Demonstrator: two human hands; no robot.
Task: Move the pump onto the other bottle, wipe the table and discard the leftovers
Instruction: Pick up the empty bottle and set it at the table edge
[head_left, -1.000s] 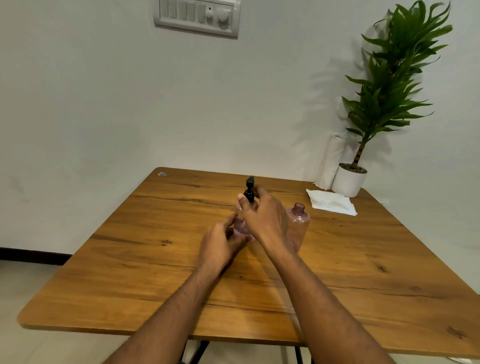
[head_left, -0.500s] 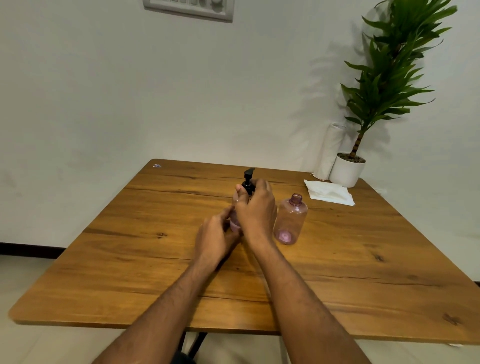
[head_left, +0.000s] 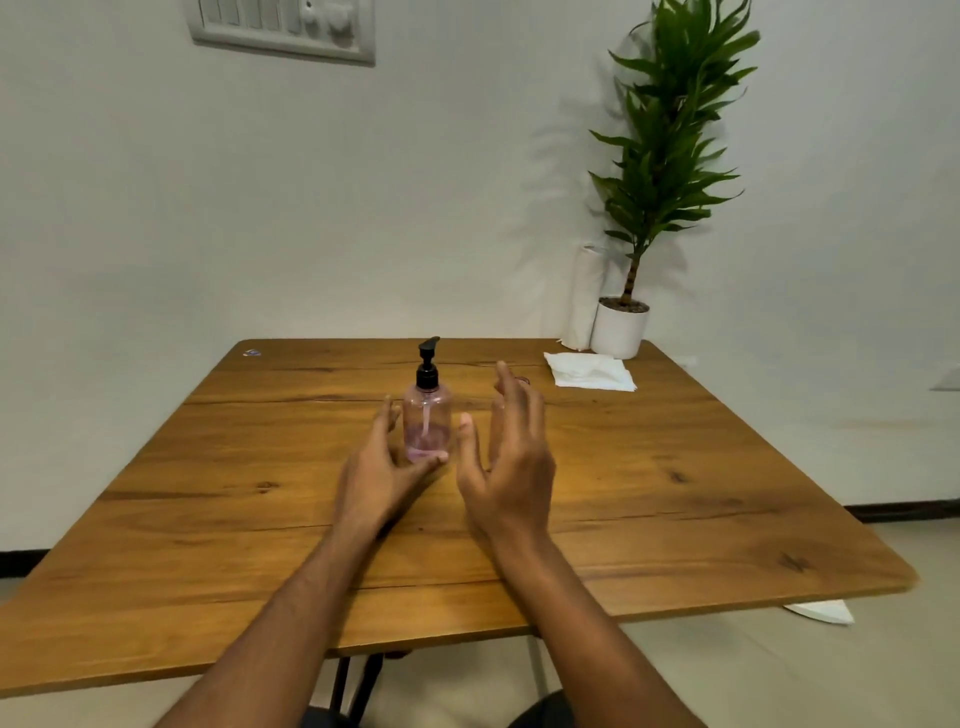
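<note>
A clear pink bottle (head_left: 427, 421) with a little pink liquid stands upright mid-table, and the black pump (head_left: 427, 364) sits on its neck. My left hand (head_left: 376, 470) cups the bottle's base loosely: the thumb touches its lower front, the fingers are spread beside its left side. My right hand (head_left: 511, 457) hovers just right of the bottle, fingers apart and holding nothing. The other pink bottle (head_left: 522, 381) is almost wholly hidden behind my right hand; only a bit of its neck shows.
The wooden table (head_left: 675, 467) stands against a white wall. A crumpled white tissue (head_left: 589, 370) lies at the back right, near a paper roll (head_left: 584, 296) and a potted plant (head_left: 621, 327). A small object (head_left: 252, 353) lies at the back left corner.
My right hand has let go of the pump and moved to the right, fingers opening. My left hand has loosened around the bottle's base. The pump bottle now stands in plain sight.
</note>
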